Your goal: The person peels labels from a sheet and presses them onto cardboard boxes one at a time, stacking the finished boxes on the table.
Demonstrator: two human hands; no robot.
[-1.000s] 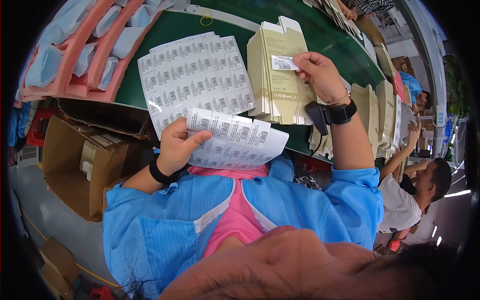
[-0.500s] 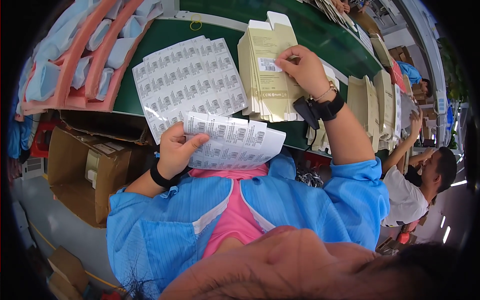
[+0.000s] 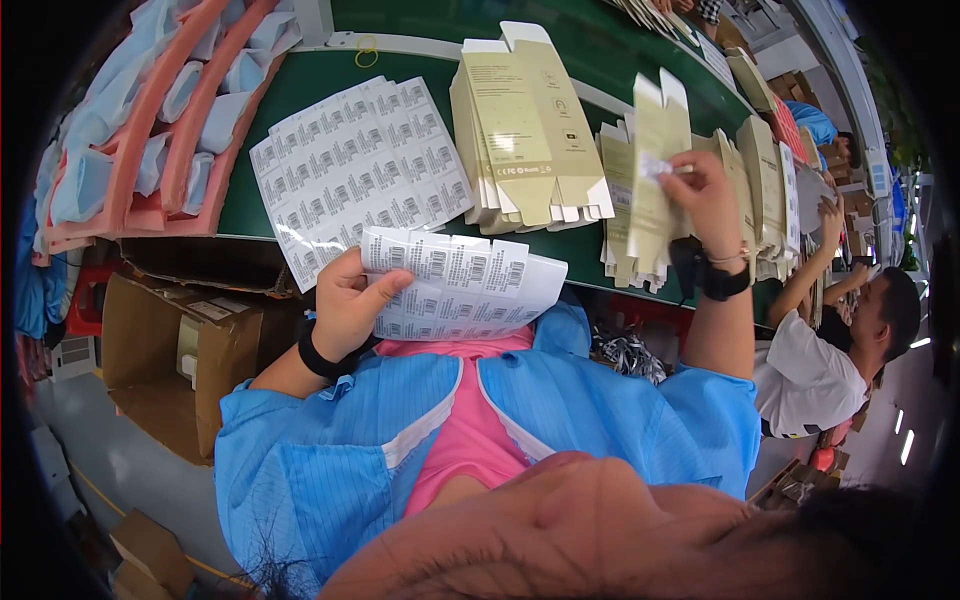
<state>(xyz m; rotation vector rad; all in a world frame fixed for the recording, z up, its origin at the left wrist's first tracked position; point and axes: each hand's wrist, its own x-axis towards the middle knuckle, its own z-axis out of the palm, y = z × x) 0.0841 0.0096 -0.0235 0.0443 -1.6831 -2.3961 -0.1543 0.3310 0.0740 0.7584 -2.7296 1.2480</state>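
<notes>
In my left hand (image 3: 352,305) is a curled sheet of barcode labels (image 3: 470,280), thumb on top, held close in front of me. My right hand (image 3: 705,195), slightly blurred, has its fingertips closed at a white label on a narrow, pale gold flat carton (image 3: 655,140). That carton stands tilted over a pile of similar flat cartons (image 3: 617,215). Left of it lies a thick stack of flattened pale gold cartons (image 3: 525,120), with a plain printed face on top. More barcode label sheets (image 3: 360,160) lie flat between this stack and the pink rack.
A pink rack (image 3: 145,130) with pale blue pouches stands at the far left. Below the table edge is an open cardboard box (image 3: 165,360). Further cartons (image 3: 765,190) line the right side, near another person (image 3: 820,370). A yellow rubber band (image 3: 367,50) lies on the green table.
My right hand has moved right, carrying the labelled top carton off the stack to the pile beside it. A carton without a label now tops the stack. My left hand has barely moved.
</notes>
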